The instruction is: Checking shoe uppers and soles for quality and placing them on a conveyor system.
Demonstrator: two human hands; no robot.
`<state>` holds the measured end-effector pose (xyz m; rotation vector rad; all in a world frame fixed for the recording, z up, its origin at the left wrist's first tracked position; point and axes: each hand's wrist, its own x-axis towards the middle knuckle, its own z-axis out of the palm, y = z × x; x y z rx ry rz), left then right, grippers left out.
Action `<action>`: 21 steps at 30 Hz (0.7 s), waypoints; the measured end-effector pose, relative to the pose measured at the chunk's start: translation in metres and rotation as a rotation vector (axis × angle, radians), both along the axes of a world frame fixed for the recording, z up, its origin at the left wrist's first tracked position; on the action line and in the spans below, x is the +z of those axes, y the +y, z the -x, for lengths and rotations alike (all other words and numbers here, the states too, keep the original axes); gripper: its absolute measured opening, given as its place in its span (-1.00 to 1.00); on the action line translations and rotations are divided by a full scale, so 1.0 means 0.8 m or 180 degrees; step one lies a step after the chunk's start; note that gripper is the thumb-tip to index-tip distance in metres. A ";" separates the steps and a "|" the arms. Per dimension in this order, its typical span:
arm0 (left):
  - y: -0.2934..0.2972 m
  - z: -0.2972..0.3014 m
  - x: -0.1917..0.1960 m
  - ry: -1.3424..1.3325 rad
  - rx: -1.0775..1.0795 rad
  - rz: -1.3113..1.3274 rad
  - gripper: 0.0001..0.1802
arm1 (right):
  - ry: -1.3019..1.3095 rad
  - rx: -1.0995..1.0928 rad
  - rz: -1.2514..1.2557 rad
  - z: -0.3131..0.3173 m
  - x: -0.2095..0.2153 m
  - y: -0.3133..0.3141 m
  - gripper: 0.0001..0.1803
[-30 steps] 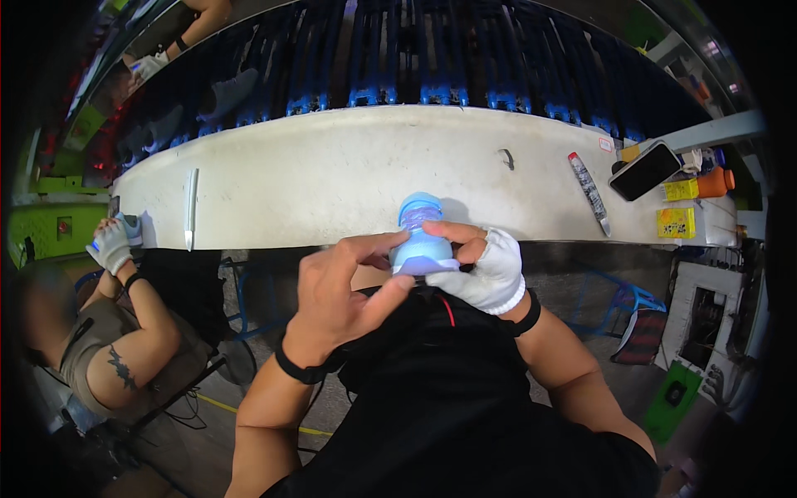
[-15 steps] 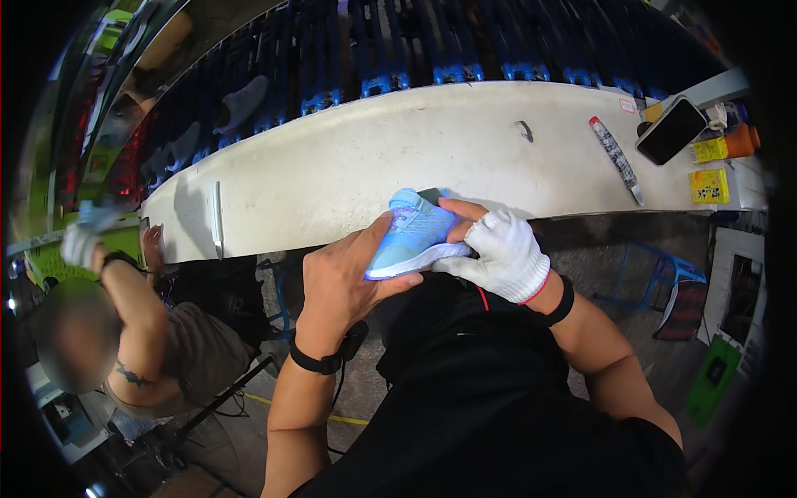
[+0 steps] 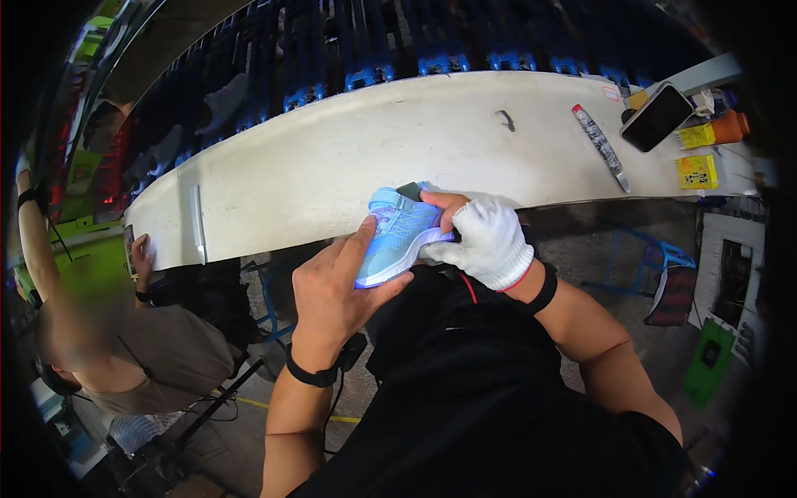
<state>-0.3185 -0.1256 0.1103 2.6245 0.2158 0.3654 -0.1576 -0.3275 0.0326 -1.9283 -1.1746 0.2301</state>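
Note:
A light blue shoe (image 3: 398, 239) with a white sole is held between my hands at the near edge of the white table (image 3: 307, 178). My left hand (image 3: 330, 286), bare, closes around the toe end, thumb on the sole side and fingers along the upper. At the heel end my right hand (image 3: 486, 241), in a white glove with bare fingertips showing, grips the shoe. A dark grey-green piece (image 3: 409, 191) sticks out at the shoe's opening, near my right index finger. What the fingers under the shoe do is hidden.
Behind the table runs a conveyor (image 3: 365, 58) carrying dim grey shoes (image 3: 222, 104). To the right lie a knife-like tool (image 3: 599, 148), a phone (image 3: 657, 117), a yellow box (image 3: 696, 172) and a small dark curved piece (image 3: 506, 121). A pale strip (image 3: 197, 224) and a co-worker (image 3: 166, 349) are at the left.
The shoe and both my hands keep nearly the same pose, while the whole view has shifted slightly. The co-worker's raised arm has swung farther left, away from the table.

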 end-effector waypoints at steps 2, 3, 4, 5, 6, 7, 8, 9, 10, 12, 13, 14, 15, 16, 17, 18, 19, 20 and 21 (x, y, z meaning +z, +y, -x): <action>-0.007 -0.004 0.014 0.0338 -0.0012 0.0026 -0.15 | -0.0302 -0.0030 0.0290 0.005 0.003 -0.006 -0.43; -0.010 -0.005 0.013 0.0298 0.0040 0.0056 -0.15 | -0.0344 0.0023 0.0315 0.008 0.009 -0.009 -0.43; -0.010 -0.007 0.011 0.0052 -0.0080 0.0088 -0.16 | -0.0615 -0.0166 0.0436 0.013 0.017 -0.012 -0.31; -0.011 -0.010 0.010 -0.0199 -0.0195 0.0115 -0.15 | -0.0891 -0.0353 0.0550 0.013 0.026 -0.014 -0.19; -0.012 -0.014 0.004 -0.0258 -0.0117 0.0131 -0.15 | -0.0825 -0.0315 0.0420 0.004 0.037 -0.014 0.05; -0.017 -0.018 -0.007 -0.0579 -0.0217 0.0216 -0.22 | -0.0891 -0.0236 0.0431 -0.001 0.045 -0.016 0.05; -0.023 -0.024 -0.018 -0.0903 -0.0316 0.0291 -0.29 | -0.0632 -0.0010 -0.0085 -0.002 0.053 -0.019 0.08; -0.031 -0.027 -0.031 -0.0957 -0.0234 0.0316 -0.29 | -0.0344 0.0221 -0.0574 -0.003 0.063 -0.024 0.12; -0.041 -0.029 -0.043 -0.1168 -0.0272 0.0429 -0.29 | -0.0376 0.0418 -0.0735 -0.004 0.074 -0.026 0.12; -0.057 -0.034 -0.043 -0.1451 -0.0367 0.0464 -0.38 | -0.0261 0.0470 -0.0873 -0.002 0.086 -0.026 0.00; -0.059 -0.033 -0.050 -0.1489 -0.0319 0.0481 -0.38 | -0.0277 0.0448 -0.0887 -0.003 0.086 -0.025 -0.05; -0.061 -0.032 -0.062 -0.1587 -0.0298 0.0514 -0.40 | -0.0298 0.0499 -0.0859 -0.003 0.086 -0.024 -0.05; -0.064 -0.033 -0.066 -0.1684 -0.0273 0.0553 -0.41 | -0.0226 0.0384 -0.0723 -0.003 0.085 -0.025 -0.09; -0.065 -0.032 -0.069 -0.1693 -0.0284 0.0493 -0.46 | -0.0155 0.0267 -0.0589 -0.003 0.084 -0.026 -0.13; -0.064 -0.031 -0.070 -0.1719 -0.0230 0.0513 -0.46 | -0.0170 0.0318 -0.0554 -0.003 0.082 -0.027 -0.13; -0.063 -0.030 -0.071 -0.1692 -0.0336 0.0635 -0.48 | -0.0157 0.0313 -0.0562 -0.002 0.079 -0.029 -0.14; -0.061 -0.030 -0.071 -0.1663 -0.0443 0.0756 -0.50 | -0.0141 0.0307 -0.0571 -0.003 0.079 -0.029 -0.15; -0.059 -0.031 -0.072 -0.1684 -0.0401 0.0772 -0.50 | -0.0151 0.0346 -0.0543 -0.005 0.079 -0.027 -0.15; -0.057 -0.032 -0.072 -0.1640 -0.0485 0.0830 -0.52 | -0.0119 0.0354 -0.0536 -0.006 0.080 -0.026 -0.17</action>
